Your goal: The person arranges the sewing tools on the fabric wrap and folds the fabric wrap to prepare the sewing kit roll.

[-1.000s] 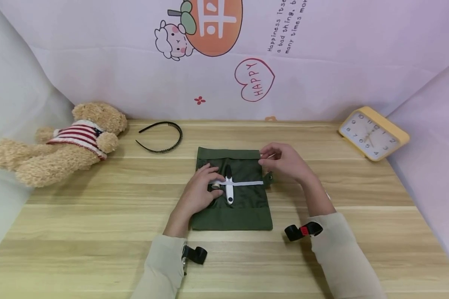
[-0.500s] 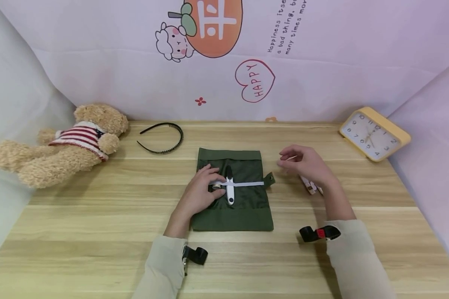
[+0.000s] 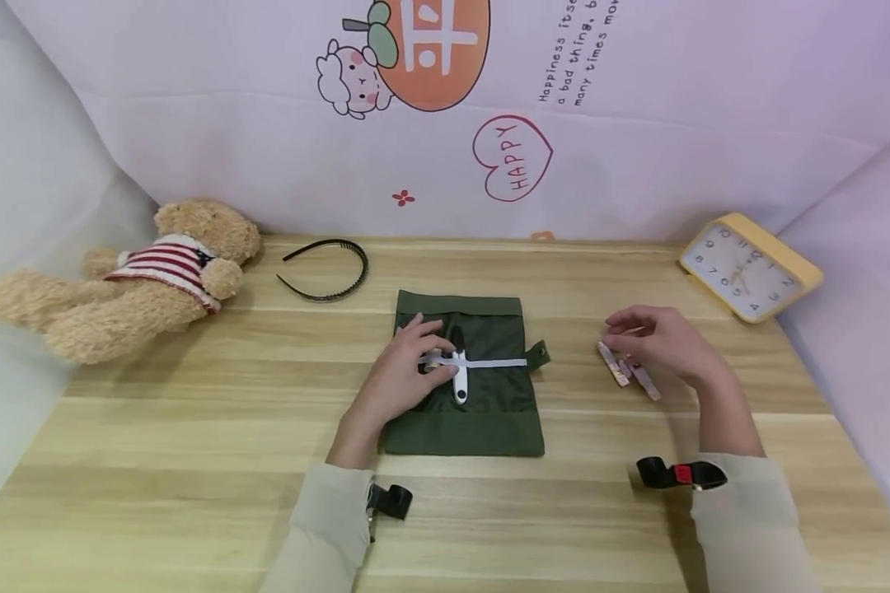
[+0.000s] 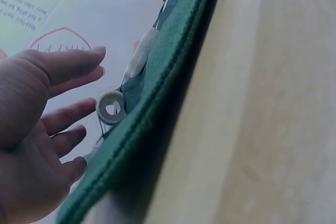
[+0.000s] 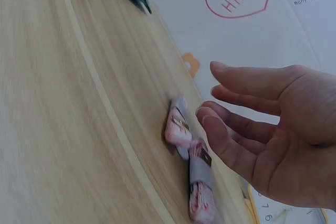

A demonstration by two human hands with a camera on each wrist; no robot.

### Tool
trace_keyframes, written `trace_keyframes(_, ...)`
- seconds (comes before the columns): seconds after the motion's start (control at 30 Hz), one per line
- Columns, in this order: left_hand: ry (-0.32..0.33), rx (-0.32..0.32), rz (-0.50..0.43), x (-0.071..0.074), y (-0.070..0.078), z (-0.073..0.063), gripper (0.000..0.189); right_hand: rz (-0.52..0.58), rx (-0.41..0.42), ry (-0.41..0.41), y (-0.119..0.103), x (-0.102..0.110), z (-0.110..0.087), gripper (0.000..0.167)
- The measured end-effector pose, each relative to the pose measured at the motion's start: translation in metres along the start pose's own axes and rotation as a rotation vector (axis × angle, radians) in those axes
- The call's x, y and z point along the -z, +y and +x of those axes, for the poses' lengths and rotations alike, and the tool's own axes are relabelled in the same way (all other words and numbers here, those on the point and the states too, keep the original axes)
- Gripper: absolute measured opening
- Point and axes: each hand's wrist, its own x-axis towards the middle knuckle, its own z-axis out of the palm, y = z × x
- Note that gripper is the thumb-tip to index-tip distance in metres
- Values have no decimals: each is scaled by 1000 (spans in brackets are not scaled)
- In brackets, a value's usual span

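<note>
A dark green fabric pouch (image 3: 467, 432) lies unfolded on the table, with a white elastic band (image 3: 497, 363) across it. Under the band sits a slim white tool (image 3: 461, 387) with a black tip. My left hand (image 3: 404, 371) rests over the pouch's left side, fingers relaxed, thumb by the white tool. Beside those fingers, a small round ring-ended piece (image 4: 111, 107) shows in the left wrist view. My right hand (image 3: 667, 342) hovers with loosely bent fingers and nothing between them. Below it lie two small pale, pinkish banded bundles (image 5: 178, 124), partly hidden by the hand in the head view.
A snap tab (image 3: 538, 355) sticks out from the pouch's right edge. A teddy bear (image 3: 170, 272) lies at the back left, near a black headband (image 3: 363, 268). At the back right stands a yellow clock (image 3: 749, 268).
My right hand has moved right, from the pouch's upper right edge to above the small bundles. My left hand stays on the pouch, its thumb slightly nearer the white tool.
</note>
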Motion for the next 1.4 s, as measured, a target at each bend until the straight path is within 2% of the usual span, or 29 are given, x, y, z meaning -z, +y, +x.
trace_keyframes(0.2, 1, -6, 63, -1, 9, 2, 26, -42, 23, -50, 0, 0, 7, 44)
trace_keyframes(0.33, -32, -24, 101, -7, 11, 5, 31, -61, 6, -74, 1, -1, 11, 39)
trace_keyframes(0.47, -38, -20, 130, -13, 12, 8, 32, -86, 7, -90, 1, -2, 14, 35)
trace_keyframes(0.67, -46, -12, 195, -18, 13, 8, 38, -115, 26, -100, -1, -4, 17, 26)
trace_keyframes(0.87, -61, -22, 199, -20, 14, 8, 36, -115, 46, -94, -1, -4, 16, 17)
trace_keyframes(1.1, -86, -17, 200, -22, 13, 10, 34, -99, 30, 7, -6, -2, 15, 16)
trace_keyframes(1.27, -90, -11, 205, -23, 13, 11, 34, 21, 35, 73, -12, -5, 15, 25)
trace_keyframes(1.4, -94, -6, 207, -24, 15, 11, 34, 124, 78, 141, -19, -9, 18, 28)
